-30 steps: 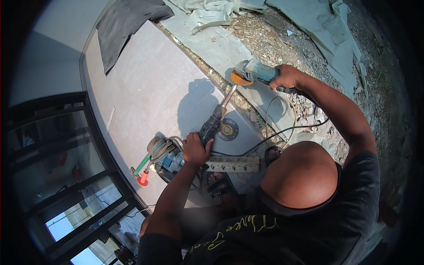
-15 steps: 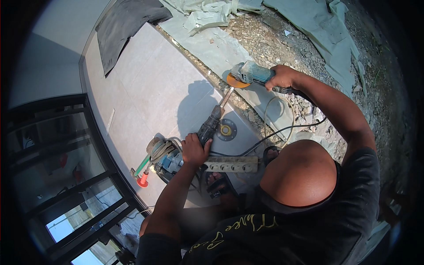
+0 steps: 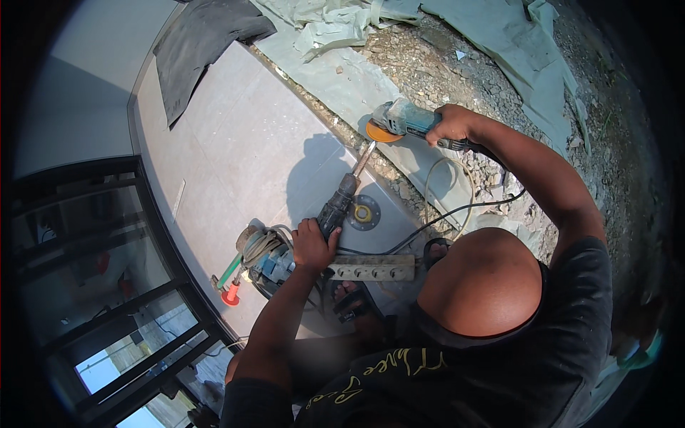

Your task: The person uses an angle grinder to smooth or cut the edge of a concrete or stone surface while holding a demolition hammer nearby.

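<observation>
My right hand is closed round the rear body of a teal angle grinder with an orange disc. My left hand wraps the black front barrel of a rotary hammer. Its blue motor body lies on the tiles, partly hidden by my left forearm. From the chuck a steel chisel bit points up and right. The tip is at the disc's lower edge; whether they touch I cannot tell.
Beside the barrel is a round dark floor flange. A power strip lies near my sandalled feet. A red-handled chisel and a green-handled tool lie left. Rubble and pale sheeting border the tiles; black cable runs rightward.
The view has shifted very slightly. Both hands keep their grips, and the grinder and rotary hammer hold almost the same places.
</observation>
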Motion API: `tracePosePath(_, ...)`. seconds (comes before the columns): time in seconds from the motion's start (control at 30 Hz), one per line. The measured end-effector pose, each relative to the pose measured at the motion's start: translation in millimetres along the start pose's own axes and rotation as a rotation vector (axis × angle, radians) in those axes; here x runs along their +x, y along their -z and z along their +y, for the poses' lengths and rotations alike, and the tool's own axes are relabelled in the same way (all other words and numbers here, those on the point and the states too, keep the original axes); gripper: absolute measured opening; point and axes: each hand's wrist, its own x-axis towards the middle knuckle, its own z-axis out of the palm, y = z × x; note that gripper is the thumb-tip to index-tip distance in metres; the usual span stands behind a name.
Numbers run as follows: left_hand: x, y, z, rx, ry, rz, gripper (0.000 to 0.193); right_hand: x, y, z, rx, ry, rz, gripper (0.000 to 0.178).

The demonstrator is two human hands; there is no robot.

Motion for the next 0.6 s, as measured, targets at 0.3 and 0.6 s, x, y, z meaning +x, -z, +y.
tracePosePath(0.3,-1,3,2,-0.015,0.000,0.000,0.065,10,3,-6,0.034,0.031,-0.045,0.050)
tracePosePath(0.6,-1,-2,1,-0.023,-0.023,0.039,0.063,9,1,-5,0.052,0.013,-0.039,0.047)
